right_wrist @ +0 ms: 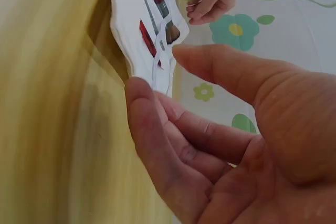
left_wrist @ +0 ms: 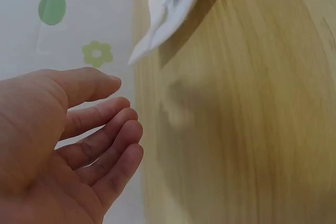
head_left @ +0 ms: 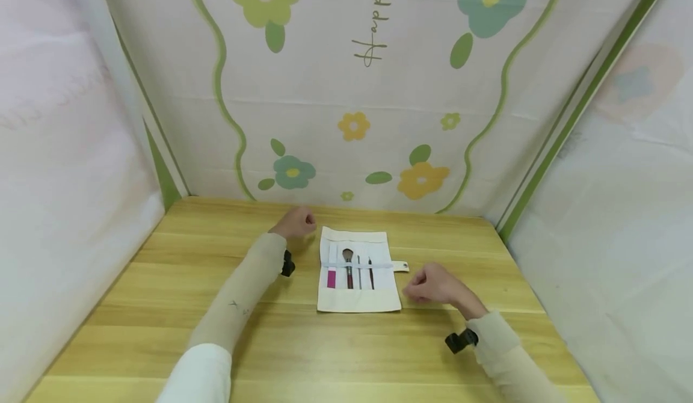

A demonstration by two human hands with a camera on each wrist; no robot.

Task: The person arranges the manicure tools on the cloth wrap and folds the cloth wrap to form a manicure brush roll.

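A white fabric roll-up case [head_left: 360, 302] lies unfolded on the table. Under its elastic band [head_left: 384, 265] sit a white and magenta strip [head_left: 331, 278], a fluffy makeup brush [head_left: 348, 264], a thin grey stick [head_left: 359, 273] and a slim dark red tool [head_left: 371, 275]. My left hand [head_left: 296, 222] hovers beside the upper left corner, fingers loosely bent with nothing between them. On the other side, my right hand [head_left: 435, 284] is just off the case's right edge, below the snap strap [head_left: 400, 266]. Its thumb [right_wrist: 210, 66] stands apart from the bent fingers, nothing held.
The wooden table [head_left: 346, 355] extends around the case on all sides. A floral white cloth [head_left: 303, 90] hangs behind it, with pale cloth walls at left and right. Black bands [head_left: 461, 340] sit on both wrists.
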